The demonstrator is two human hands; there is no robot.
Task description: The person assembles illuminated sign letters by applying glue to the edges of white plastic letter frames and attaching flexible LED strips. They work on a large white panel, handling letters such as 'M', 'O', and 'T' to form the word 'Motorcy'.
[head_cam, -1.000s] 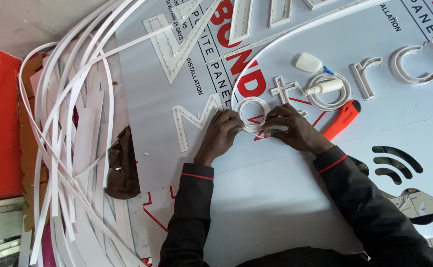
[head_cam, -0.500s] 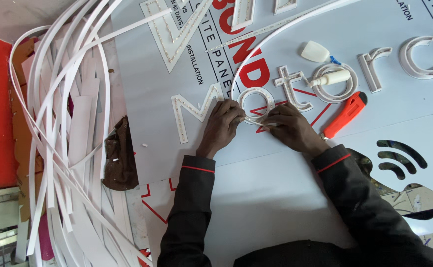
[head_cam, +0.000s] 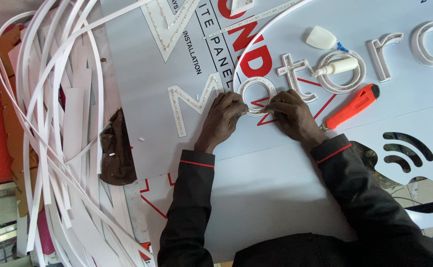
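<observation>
The pale grey composite panel (head_cam: 275, 198) fills most of the frame, right of centre. A tangle of white plastic strips (head_cam: 53, 123) occupies the left side. A row of white channel letters runs across the upper part of the panel, rising slightly toward the upper right corner.

The round "o" letter (head_cam: 257, 82) sits at centre frame, just above both hands. A narrow LED strip (head_cam: 256, 112) lies along its lower rim. The visible part of the strip has its long axis running left to right across the frame; its free length sweeps up from the letter toward the top edge as a long white arc (head_cam: 256, 39).

The left hand (head_cam: 224, 118) and the right hand (head_cam: 290, 114) face each other, fingers curled, and each pinches the strip against the letter's lower rim.

Handling, as judged: the strip looks light, thin and flexible; the small emitters may be fragile. Hold it by the edges, close to the seating point. The letter appears stiff and light.

An orange utility knife (head_cam: 352, 106) lies right of the hands. A white glue bottle (head_cam: 337, 66) lies above it.
</observation>
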